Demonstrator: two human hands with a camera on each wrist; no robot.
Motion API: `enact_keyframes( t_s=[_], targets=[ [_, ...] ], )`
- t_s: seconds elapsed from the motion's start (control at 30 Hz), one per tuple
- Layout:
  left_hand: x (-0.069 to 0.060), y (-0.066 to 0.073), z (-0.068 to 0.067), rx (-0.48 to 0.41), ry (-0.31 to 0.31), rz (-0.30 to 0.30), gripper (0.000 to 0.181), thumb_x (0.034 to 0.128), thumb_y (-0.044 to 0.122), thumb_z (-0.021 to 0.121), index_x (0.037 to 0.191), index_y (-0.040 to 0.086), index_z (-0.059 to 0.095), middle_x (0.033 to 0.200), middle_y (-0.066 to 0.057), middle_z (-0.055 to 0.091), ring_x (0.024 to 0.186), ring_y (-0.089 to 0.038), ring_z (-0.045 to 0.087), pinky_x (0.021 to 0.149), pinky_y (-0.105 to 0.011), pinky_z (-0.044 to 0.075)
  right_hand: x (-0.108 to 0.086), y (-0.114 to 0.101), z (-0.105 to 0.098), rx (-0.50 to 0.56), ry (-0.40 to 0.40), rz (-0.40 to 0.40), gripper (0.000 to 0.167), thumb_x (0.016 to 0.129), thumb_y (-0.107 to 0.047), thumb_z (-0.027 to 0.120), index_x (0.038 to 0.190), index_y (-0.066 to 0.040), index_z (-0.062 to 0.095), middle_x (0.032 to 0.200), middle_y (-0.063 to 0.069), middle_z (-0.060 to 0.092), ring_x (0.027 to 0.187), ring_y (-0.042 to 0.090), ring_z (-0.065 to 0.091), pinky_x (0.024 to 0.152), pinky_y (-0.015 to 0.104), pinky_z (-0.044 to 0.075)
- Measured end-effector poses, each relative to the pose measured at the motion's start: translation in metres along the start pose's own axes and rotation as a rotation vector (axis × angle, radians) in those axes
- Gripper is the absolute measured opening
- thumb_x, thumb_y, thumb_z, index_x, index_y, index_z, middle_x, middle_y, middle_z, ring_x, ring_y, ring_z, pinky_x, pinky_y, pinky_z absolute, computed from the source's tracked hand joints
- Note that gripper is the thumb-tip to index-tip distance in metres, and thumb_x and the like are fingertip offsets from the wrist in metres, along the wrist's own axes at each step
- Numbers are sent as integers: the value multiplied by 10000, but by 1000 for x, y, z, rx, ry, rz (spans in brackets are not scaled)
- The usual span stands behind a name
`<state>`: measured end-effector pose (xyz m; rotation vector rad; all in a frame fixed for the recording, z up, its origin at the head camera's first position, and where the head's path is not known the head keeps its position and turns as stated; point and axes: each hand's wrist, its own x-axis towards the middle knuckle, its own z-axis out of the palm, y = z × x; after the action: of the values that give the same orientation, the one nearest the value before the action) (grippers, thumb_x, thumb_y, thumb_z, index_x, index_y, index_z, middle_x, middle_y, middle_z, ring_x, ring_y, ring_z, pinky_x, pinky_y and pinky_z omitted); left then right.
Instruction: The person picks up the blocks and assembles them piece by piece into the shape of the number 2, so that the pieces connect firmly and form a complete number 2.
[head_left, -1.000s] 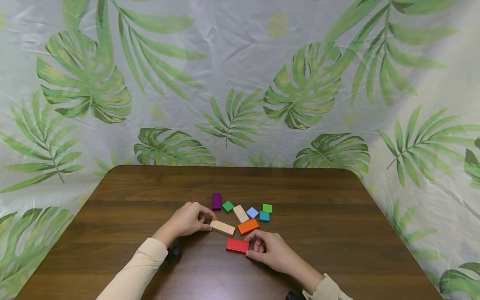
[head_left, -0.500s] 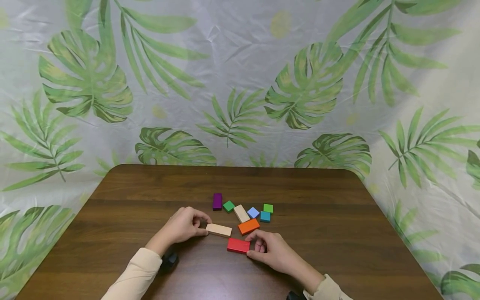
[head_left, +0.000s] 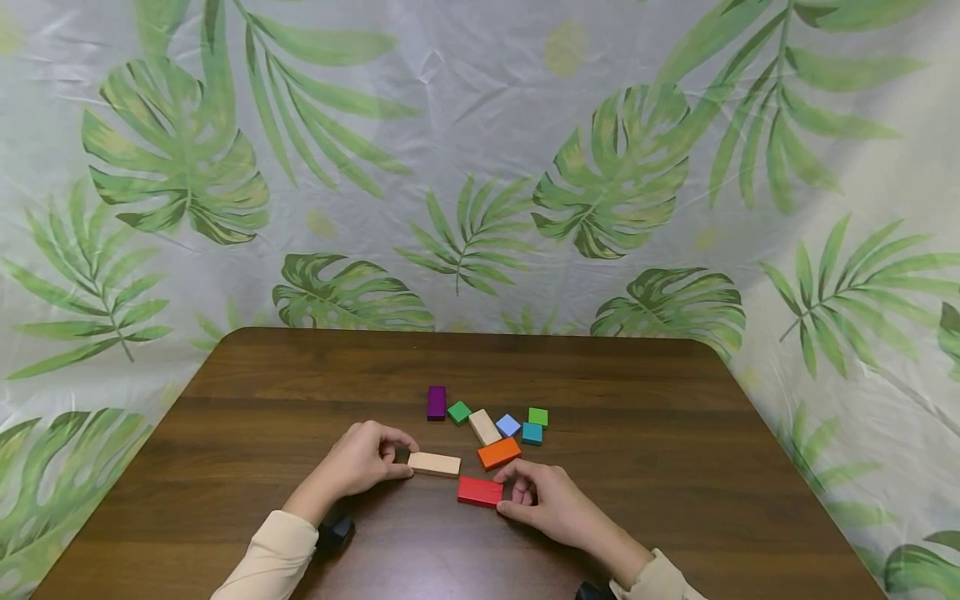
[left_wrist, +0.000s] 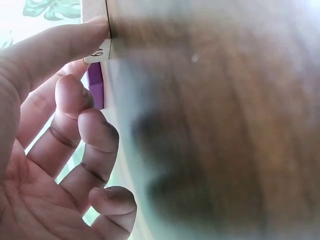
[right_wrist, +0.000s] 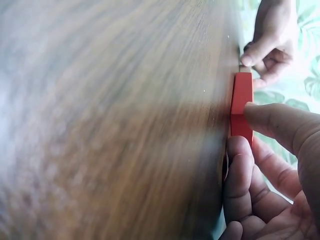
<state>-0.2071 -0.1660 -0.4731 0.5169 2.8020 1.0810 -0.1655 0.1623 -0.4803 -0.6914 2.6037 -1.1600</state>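
Observation:
Between thumb and forefinger, my left hand (head_left: 365, 458) pinches the left end of a pale wooden block (head_left: 435, 465). In the left wrist view that block (left_wrist: 95, 9) shows small dark markings near its end, and the other fingers are loosely curled. My right hand (head_left: 549, 503) pinches the right end of a red block (head_left: 478, 492), which lies flat on the table. The right wrist view shows the thumb on the side of the red block (right_wrist: 242, 92). The pale block lies just behind and left of the red one, with a small gap between them.
Behind the hands on the brown table (head_left: 637, 400) lie an orange block (head_left: 499, 453), a second pale block (head_left: 484, 427), a purple block (head_left: 437, 403), a green cube (head_left: 459, 412), a light blue cube (head_left: 508, 426), a teal cube (head_left: 532, 433) and a lime-green cube (head_left: 537, 417). A leaf-print cloth hangs behind.
My left hand has drawn the pale block to the left and slightly nearer, away from the orange block, and turned it straighter. The right hand and red block stay nearly in place.

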Motion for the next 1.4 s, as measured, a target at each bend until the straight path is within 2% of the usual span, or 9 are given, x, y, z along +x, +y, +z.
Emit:
enact_keyframes(
  t_s=[0.53, 0.9, 1.4],
  targets=[
    [-10, 0, 0, -41, 12, -6, 190, 828, 185, 938, 978, 216, 826, 618, 104, 482, 560, -25, 371, 593, -213, 337, 0, 1, -2, -2, -7, -10, 241, 955, -228, 825, 1153, -133, 725, 786, -92, 605, 667, -11, 516, 627, 204, 455],
    [-11, 0, 1, -77, 20, -2, 207, 799, 137, 946, 948, 174, 807, 626, 102, 508, 574, -6, 421, 607, -211, 376, 0, 2, -2, 0, -10, -10, 242, 957, -237, 823, 1152, -133, 725, 786, -89, 605, 669, -11, 516, 627, 203, 453],
    [-14, -2, 2, -98, 25, -5, 201, 816, 161, 941, 958, 163, 800, 636, 98, 506, 564, -8, 420, 571, -210, 364, -1, 1, -3, 11, -19, -5, 253, 955, -245, 825, 1157, -131, 722, 793, -80, 607, 675, -3, 519, 624, 208, 452]
  ],
)
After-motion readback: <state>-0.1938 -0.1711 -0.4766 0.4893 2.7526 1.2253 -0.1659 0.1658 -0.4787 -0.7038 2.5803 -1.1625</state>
